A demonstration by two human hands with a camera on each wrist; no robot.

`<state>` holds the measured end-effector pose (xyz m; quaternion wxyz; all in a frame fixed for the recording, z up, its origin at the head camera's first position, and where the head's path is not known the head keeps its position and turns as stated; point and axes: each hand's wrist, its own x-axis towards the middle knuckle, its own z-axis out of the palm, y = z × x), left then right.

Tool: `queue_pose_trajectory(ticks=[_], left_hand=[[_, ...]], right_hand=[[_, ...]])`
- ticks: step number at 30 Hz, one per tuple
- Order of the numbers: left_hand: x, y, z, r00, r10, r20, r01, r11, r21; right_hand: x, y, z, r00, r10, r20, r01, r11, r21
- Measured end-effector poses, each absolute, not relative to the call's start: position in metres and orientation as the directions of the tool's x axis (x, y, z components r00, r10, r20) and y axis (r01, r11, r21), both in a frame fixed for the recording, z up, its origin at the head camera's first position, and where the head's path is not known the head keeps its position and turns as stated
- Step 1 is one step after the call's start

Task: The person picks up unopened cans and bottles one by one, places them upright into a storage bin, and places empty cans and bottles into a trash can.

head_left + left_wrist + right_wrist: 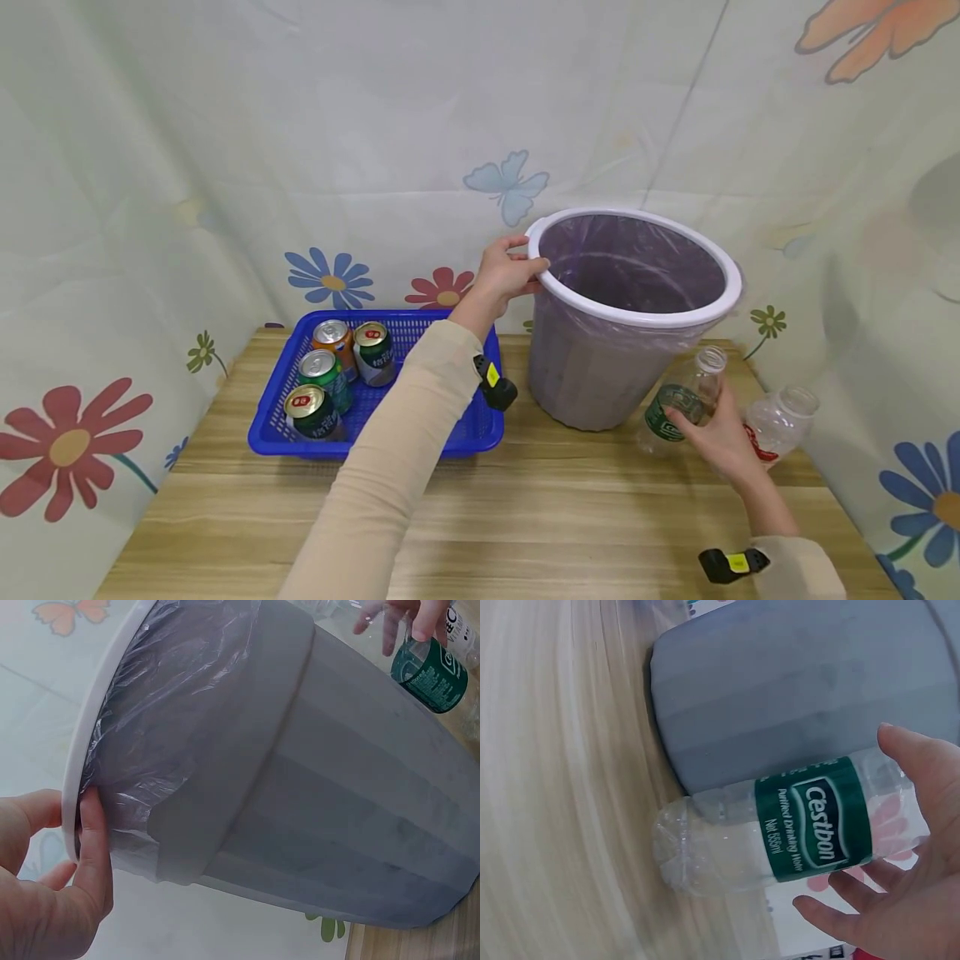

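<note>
My left hand (506, 271) holds the white rim (82, 712) of a grey wastebin (600, 375) at its left side, thumb on one face and fingers on the other. A thin purple liner bag (172, 750) hangs over the bin's edge. Round the upper part of a clear plastic water bottle (720, 840) with a green label, my right hand (720, 433) has its thumb on one side and its fingers spread on the other. One fingertip stands away from the plastic. The bottle is upright on the table beside the bin.
A second clear bottle (780, 425) with a red label stands right of my right hand. On the left, a blue plastic basket (273, 408) holds several drink cans (326, 379). The wooden table (525, 517) ends at a flowered curtain (412, 125) behind.
</note>
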<state>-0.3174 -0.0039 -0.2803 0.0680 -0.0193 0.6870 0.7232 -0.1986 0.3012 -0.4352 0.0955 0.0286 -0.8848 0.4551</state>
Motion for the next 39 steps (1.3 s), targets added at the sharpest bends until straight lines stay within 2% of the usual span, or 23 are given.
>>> queue_pose_trajectory(ticks=[22,39], left_hand=[[-0.319,-0.003,-0.281,-0.989,0.076,-0.126,-0.132,-0.067,0.989],[-0.318,-0.003,-0.280,-0.989,0.083,-0.124,-0.131,-0.079,0.988]], right_hand=[[-0.200,0.306,-0.458,-0.995,0.091,0.028,0.025,0.530,-0.848],[-0.202,0.301,-0.463,-0.991,0.113,0.064,0.005,0.527,-0.850]])
